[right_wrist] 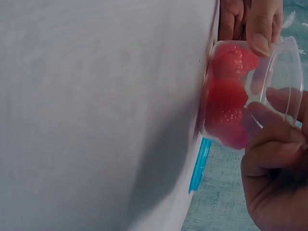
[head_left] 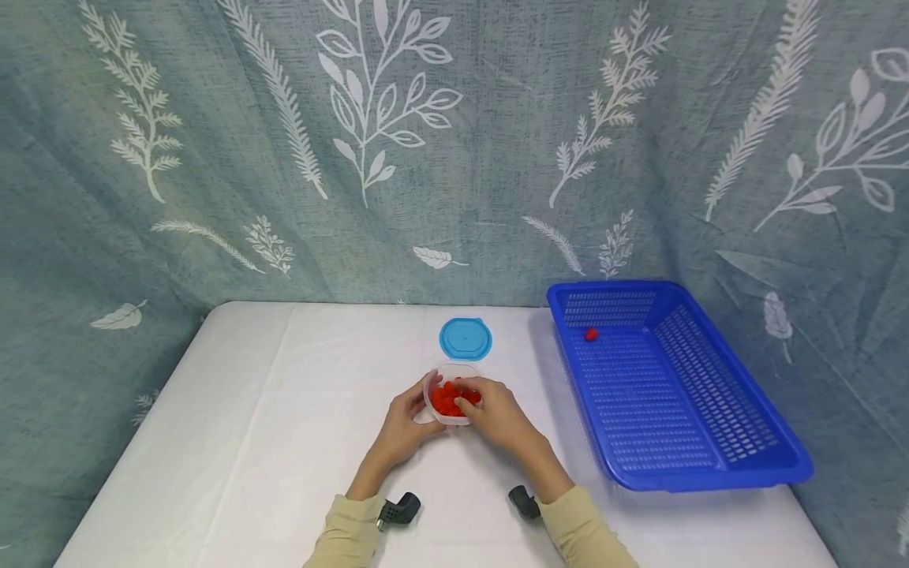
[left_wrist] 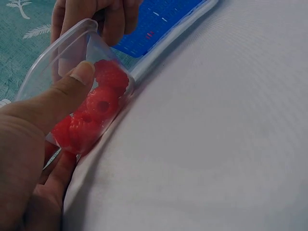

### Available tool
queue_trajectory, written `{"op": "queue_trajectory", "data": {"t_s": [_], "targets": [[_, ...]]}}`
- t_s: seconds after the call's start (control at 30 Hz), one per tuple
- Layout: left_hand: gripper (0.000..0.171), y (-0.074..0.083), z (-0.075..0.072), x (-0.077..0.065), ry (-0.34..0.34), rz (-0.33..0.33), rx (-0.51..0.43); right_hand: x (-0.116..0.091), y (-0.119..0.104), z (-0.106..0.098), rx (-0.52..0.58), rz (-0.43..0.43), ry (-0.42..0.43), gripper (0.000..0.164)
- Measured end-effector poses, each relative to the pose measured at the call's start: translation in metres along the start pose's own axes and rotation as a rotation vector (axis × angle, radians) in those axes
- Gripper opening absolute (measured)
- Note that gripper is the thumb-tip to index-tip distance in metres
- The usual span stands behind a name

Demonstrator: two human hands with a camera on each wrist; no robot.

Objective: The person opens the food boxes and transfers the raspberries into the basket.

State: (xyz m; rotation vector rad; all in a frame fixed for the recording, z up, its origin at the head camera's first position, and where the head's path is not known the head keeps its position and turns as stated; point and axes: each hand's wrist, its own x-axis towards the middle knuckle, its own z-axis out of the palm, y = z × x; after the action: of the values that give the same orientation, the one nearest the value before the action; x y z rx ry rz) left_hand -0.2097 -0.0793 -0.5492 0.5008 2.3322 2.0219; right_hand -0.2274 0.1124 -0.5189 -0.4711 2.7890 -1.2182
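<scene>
A clear plastic container [head_left: 442, 418] with several raspberries [head_left: 447, 400] in it stands on the white table. My left hand [head_left: 407, 426] grips its left side, the thumb along the near wall and the fingers round the far side. From the right, my right hand [head_left: 500, 414] reaches over the rim with thumb and fingertips inside, close to the raspberries. In the right wrist view, those fingertips [right_wrist: 257, 113] show through the wall beside the fruit; I cannot tell whether they pinch a raspberry.
A round blue lid [head_left: 465, 339] lies just behind the container. At the right stands a large blue plastic basket [head_left: 710, 473] with a single raspberry [head_left: 591, 334] in its far left corner. A green leaf-patterned cloth [head_left: 483, 158] hangs behind the table [head_left: 284, 442].
</scene>
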Motion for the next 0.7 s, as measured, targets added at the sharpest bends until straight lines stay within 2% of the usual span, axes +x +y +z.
{"op": "queue_trajectory", "data": {"t_s": [0.13,0.37,0.57,0.7], "targets": [[0.080,-0.006,0.001,0.002,-0.007,-0.014,0.006,0.001,-0.004,0.000,-0.091,0.006,-0.022,0.034],[0.084,-0.034,0.003,0.009,0.004,-0.018,0.039,0.004,-0.008,-0.001,-0.183,0.013,-0.067,0.032],[0.084,-0.037,0.000,0.009,-0.009,0.002,0.021,0.003,-0.007,-0.001,-0.130,0.027,-0.064,0.020],[0.085,-0.035,-0.001,0.008,-0.019,-0.003,0.025,0.004,-0.005,-0.001,-0.069,0.039,-0.058,0.020]]}}
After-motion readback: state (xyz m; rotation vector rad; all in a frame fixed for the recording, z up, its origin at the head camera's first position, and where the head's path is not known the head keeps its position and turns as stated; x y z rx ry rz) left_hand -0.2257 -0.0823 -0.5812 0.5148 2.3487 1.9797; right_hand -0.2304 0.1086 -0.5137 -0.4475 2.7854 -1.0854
